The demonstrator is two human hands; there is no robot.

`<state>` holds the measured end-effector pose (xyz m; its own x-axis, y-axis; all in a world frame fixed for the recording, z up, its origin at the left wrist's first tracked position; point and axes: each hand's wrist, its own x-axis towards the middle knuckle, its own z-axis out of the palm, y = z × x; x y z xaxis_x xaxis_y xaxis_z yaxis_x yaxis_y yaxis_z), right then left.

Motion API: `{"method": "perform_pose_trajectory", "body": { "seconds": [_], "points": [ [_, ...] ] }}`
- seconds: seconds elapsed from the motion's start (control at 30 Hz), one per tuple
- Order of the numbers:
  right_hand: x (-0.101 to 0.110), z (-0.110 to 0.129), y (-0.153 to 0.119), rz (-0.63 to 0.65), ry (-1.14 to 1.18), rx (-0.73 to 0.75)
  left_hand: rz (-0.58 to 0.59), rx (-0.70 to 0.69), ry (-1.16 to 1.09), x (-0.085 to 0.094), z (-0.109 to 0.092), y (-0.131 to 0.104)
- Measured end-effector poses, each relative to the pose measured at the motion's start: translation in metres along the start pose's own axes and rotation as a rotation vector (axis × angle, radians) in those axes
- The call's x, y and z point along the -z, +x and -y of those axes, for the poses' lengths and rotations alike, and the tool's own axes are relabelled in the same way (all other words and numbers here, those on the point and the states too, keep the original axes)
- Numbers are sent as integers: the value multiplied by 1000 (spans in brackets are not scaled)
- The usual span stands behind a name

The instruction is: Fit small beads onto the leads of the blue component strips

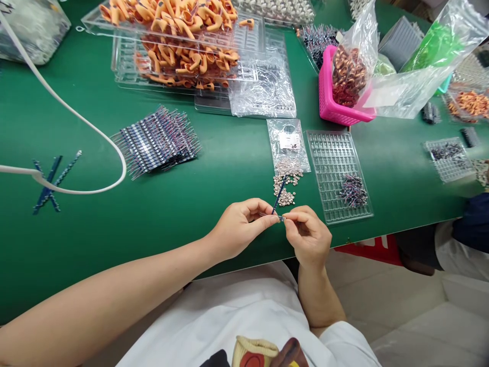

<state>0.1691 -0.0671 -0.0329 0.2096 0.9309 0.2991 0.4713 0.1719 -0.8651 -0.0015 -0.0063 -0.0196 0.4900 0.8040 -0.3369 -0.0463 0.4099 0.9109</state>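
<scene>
A narrow dark blue strip [279, 194] rises from between the thumb and fingers of my left hand [244, 224], which is closed on it. My right hand [310, 235] is pinched at the strip's lower end, close to the left fingertips; what exactly it holds is too small to make out. Just beyond the fingers lie many small round silvery pieces [286, 198], some at the mouth of a clear plastic bag [288, 140]. To the right, a clear slotted tray [324, 168] holds a heap of small wired parts [353, 191].
Stacked wired strips [158, 140] lie left of centre, with crossed blue strips [48, 188] and a white cable [91, 120] farther left. Trays of orange pieces [183, 41] stand behind. A pink basket [344, 109] is back right. A person's dark sleeve [473, 224] shows at the right edge.
</scene>
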Motion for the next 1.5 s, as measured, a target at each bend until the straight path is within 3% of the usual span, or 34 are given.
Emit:
{"method": "perform_pose_trajectory", "body": {
  "seconds": [0.6, 0.83, 1.2, 1.5],
  "points": [
    [7, -4, 4, 146, 200, -190, 24, 48, -1, 0, -1, 0],
    [9, -6, 6, 189, 253, -182, 60, 75, -48, 2, 0, 2],
    [16, -11, 11, 368, 396, -272, 109, 64, 115, 4, -3, 1],
    [17, -5, 15, 407, 413, -359, 108, 65, 198, 2, -4, 0]
  ]
}}
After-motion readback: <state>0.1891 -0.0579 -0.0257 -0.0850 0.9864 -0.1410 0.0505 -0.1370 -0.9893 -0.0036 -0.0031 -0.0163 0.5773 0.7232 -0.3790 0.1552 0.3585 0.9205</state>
